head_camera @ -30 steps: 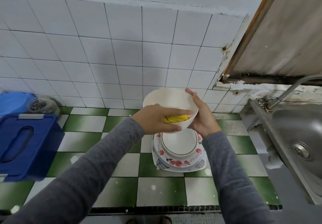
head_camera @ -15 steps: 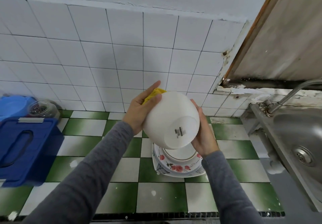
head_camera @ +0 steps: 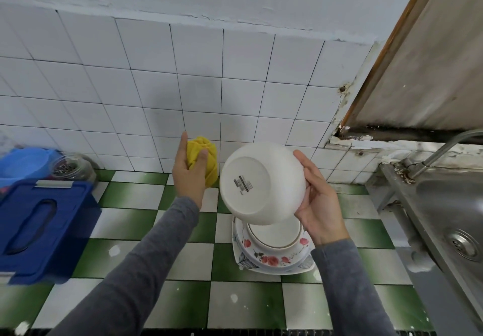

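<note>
While left hand (head_camera: 189, 176) grips one cloth (head_camera: 207, 152), right hand (head_camera: 320, 205) holds one bowl (head_camera: 261, 181).

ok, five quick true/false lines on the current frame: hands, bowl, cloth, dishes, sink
1. The right hand holds the white bowl with its base turned toward the camera. True.
2. The left hand is empty. False: it grips a yellow cloth.
3. A printed label sits on the bowl's base. True.
4. The stacked plates lie inside the sink. False: they stand on the green-and-white checked counter.
5. The sink is left of the plates. False: it is at the right; a blue box is at the left.
</note>
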Demonstrator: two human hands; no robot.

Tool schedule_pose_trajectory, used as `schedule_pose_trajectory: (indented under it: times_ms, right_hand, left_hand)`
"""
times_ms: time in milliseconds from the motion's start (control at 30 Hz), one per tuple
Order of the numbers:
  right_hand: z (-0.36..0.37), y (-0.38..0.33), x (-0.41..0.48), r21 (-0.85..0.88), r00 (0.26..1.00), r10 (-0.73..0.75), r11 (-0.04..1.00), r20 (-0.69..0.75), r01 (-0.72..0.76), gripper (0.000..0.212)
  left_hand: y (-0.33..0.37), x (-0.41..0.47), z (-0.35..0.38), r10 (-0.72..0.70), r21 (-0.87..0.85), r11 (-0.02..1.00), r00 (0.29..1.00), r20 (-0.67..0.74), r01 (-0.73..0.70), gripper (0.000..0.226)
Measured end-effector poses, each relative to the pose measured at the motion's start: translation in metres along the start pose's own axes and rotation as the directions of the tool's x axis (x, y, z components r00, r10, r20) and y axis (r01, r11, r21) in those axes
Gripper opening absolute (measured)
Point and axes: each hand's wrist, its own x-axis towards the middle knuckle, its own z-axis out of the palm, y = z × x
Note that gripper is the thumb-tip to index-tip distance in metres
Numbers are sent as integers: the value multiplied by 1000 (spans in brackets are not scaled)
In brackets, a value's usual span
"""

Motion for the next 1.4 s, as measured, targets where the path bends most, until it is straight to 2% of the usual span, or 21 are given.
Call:
schedule_pose_trajectory:
  times_ms: [100, 200, 300, 367, 400, 467, 567, 633, 700, 800, 867, 933, 1000, 1067, 1133, 1200, 1300, 1333, 1400]
  right_hand:
    - [13, 0, -2, -166, 992, -116, 980, -48, 107, 34]
    - [35, 11, -3, -266, 976, -211, 945, -57, 189, 35]
    - [54, 25, -2, -361, 962, -269, 902, -40, 237, 37]
    - [62, 28, -2, -394, 955, -295, 880, -17, 265, 38]
    - [64, 28, -2, -412, 952, -305, 868, 0, 278, 39]
    - [68, 27, -5, -449, 947, -321, 843, 23, 296, 40]
    - [69, 29, -12, -470, 942, -331, 822, 63, 320, 40]
    - [70, 26, -16, -467, 936, -345, 818, 68, 335, 38]
    - [70, 21, -14, -455, 932, -359, 821, 56, 344, 35]
    - [71, 16, -5, -451, 937, -346, 831, 37, 325, 35]
    - [72, 17, -1, -454, 942, -333, 835, 34, 311, 35]
    - [74, 19, -4, -474, 944, -327, 825, 45, 308, 35]
    - [74, 19, -10, -452, 947, -313, 836, 73, 311, 35]
    - [74, 17, -15, -430, 948, -307, 846, 88, 314, 33]
    - [74, 15, -17, -432, 944, -315, 841, 98, 326, 32]
    - [75, 13, -18, -423, 943, -315, 844, 106, 330, 31]
    - [75, 11, -18, -435, 944, -300, 838, 138, 330, 30]
    - [74, 9, -18, -445, 944, -294, 833, 148, 329, 30]
    - [75, 6, -17, -475, 944, -276, 816, 181, 330, 30]
  left_hand:
    - [14, -7, 3, 126, 35, 991, 992, 16, -127, 68]
    - [25, -25, 17, 269, 21, 962, 954, 131, -274, 59]
    - [22, -40, 31, 410, 119, 875, 848, 337, -470, 49]
    - [16, -42, 38, 528, 185, 740, 729, 436, -647, 50]
    - [17, -41, 41, 562, 211, 687, 692, 453, -695, 48]
    - [24, -34, 44, 547, 266, 680, 715, 435, -683, 45]
    - [36, -20, 42, 421, 317, 772, 816, 395, -551, 38]
    - [42, -13, 41, 381, 272, 816, 828, 411, -510, 35]
    - [43, -17, 39, 470, 265, 756, 777, 419, -599, 36]
    - [30, -33, 38, 661, 254, 565, 616, 428, -785, 37]
    - [28, -42, 40, 690, 241, 527, 576, 438, -815, 37]
    - [35, -37, 42, 684, 238, 557, 602, 413, -796, 34]
    - [43, -27, 39, 619, 269, 633, 684, 387, -726, 37]
    - [48, -16, 35, 475, 282, 758, 794, 379, -588, 46]
    - [47, -15, 33, 426, 276, 799, 827, 368, -535, 50]
    - [45, -24, 33, 516, 291, 727, 774, 366, -622, 48]
    - [42, -27, 32, 651, 317, 565, 647, 396, -762, 42]
    - [42, -25, 31, 653, 315, 552, 635, 413, -772, 42]
    - [47, -21, 28, 594, 288, 627, 684, 424, -723, 42]
